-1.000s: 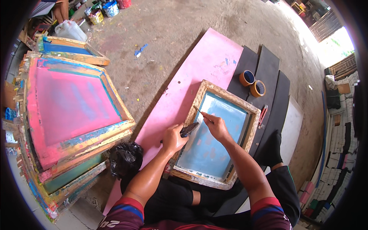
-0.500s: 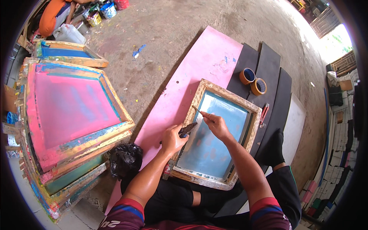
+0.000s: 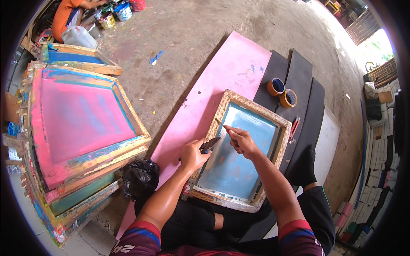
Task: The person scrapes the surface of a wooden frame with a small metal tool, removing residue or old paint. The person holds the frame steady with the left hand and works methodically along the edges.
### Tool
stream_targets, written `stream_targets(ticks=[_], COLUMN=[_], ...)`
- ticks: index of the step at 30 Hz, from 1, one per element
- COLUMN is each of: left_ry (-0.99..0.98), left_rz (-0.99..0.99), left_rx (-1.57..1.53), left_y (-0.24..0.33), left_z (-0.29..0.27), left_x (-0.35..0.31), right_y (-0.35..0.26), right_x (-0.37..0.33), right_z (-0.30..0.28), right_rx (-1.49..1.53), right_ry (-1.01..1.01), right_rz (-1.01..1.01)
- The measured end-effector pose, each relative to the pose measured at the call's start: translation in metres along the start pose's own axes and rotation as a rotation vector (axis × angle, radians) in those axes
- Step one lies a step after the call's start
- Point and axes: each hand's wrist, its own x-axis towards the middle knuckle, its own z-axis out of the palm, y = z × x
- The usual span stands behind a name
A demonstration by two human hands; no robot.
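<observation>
A: What were the fingers of the right hand (image 3: 240, 141) doing?
B: They were curled closed around a slim pointed tool (image 3: 220, 123), its tip at the left rail of the wood-framed printing screen (image 3: 259, 108); whether it touched, I couldn't tell
A: And the left hand (image 3: 194, 154)?
B: Closed too, gripping a dark plier-like tool (image 3: 210, 144), its nose slanting up over the screen's left side
A: Where was the screen itself?
B: It lay in front of the wearer, blue mesh (image 3: 230, 170) showing, across a pink board (image 3: 213, 81) and black boards (image 3: 294, 77), its near end by the black-clad legs (image 3: 188, 217)
A: And beyond that?
B: Two tape rolls (image 3: 282, 102) sat side by side past the far rail, and a red cutter knife (image 3: 294, 129) lay just beside the right one. Leftward, a black plastic bag (image 3: 141, 177) was near a stack of printing frames (image 3: 109, 149) topped with pink mesh (image 3: 81, 123); farther off, a person in orange (image 3: 66, 17) was near paint-stained buckets (image 3: 124, 11)
</observation>
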Motion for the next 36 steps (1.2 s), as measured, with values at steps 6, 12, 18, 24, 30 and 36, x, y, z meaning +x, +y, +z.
stream_targets(ticks=[6,12,18,24,30,36], left_ry=[-0.022,-0.013,-0.008,-0.016,-0.013,-0.020], left_rz=[-0.034,-0.003,-0.009,-0.006,-0.006,-0.034], left_rx=[-0.010,-0.023,-0.042,-0.052,-0.054,-0.050], left_y=[-0.003,0.001,-0.006,-0.003,-0.002,0.006], left_z=[0.000,0.007,0.002,0.005,0.004,-0.002], left_x=[-0.001,0.002,0.000,0.001,0.001,0.001], right_y=[0.015,0.046,-0.016,0.027,0.026,-0.025], right_x=[0.001,0.031,0.002,0.009,0.014,0.011], right_z=[0.018,-0.011,-0.002,0.011,0.008,-0.003], right_rx=[-0.864,-0.635,0.009,-0.672,-0.662,0.210], right_ry=[0.340,0.262,-0.048,0.263,0.230,-0.072], right_rz=[-0.491,-0.783,0.075,-0.463,-0.485,0.206])
